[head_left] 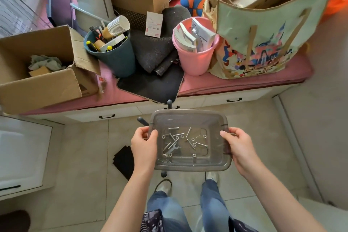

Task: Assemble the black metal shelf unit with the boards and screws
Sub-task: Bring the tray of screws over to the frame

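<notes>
Left hand and right hand grip the 9 and 3 o'clock rims of a translucent grey plastic tray; loose silver screws, nuts inside.

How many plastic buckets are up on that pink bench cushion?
2. A dark teal bucket, filled with tools and a stack of paper cups, is left of centre; a pink bucket holding booklets stands right of it, beside the cartoon tote bag. Others may be hidden behind the boxes.
</notes>
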The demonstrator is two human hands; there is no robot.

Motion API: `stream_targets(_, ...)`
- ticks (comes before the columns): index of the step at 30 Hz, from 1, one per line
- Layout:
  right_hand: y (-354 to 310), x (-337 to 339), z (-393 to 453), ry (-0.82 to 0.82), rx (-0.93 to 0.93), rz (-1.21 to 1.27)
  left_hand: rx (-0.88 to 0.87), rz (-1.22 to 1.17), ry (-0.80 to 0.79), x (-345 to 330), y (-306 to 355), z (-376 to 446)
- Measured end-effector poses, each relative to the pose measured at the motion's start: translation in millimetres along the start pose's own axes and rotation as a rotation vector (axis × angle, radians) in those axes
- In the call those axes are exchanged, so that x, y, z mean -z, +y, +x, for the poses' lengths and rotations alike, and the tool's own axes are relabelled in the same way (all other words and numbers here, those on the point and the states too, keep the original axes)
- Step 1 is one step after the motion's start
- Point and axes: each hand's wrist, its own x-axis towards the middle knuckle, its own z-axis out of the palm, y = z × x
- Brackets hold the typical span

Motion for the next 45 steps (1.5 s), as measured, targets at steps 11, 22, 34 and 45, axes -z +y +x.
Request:
stream_targets(11, -34, 118, 82, -0.051, 0.049, -0.108, 0.081, -0.071, 0.053, -135, -1, -67)
stream_targets(22, -12, 189, 110, 0.144, -0.009, -0.096, 0.097, 0.068, -0.183, -204, -28, -77)
stream_targets(34, 81, 212, 200, 0.302, 0.151, -0.261, 0.117, 0.211, -0.407, -279, -171, -41)
stream_targets(45, 287, 195, 414, 0.275, 0.233, -0.582, 0.185, 0.304, -0.512, -367, -382, 65)
